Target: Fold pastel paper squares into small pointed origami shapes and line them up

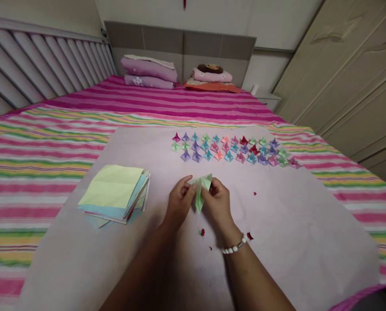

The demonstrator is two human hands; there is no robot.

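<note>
Between my two hands is a partly folded piece of light green origami paper (pixel 199 199), with pointed flaps at its top right and bottom. My left hand (pixel 180 201) pinches its left side between thumb and fingers. On the right side, my right hand (pixel 218 201) grips it, the thumb pressed to the front and the fingers behind. A white beaded bracelet (pixel 234 249) circles my right wrist. Beyond my hands stand rows of small folded paper figures (pixel 229 156) in purple, blue, green, pink and red.
A stack of square paper (pixel 115 185), pale yellow on top, lies to the left. Small red scraps (pixel 202 232) are scattered near my wrists on the pale sheet (pixel 296 242). It covers part of a striped bed (pixel 34 181). Folded bedding (pixel 150 71) rests by the headboard.
</note>
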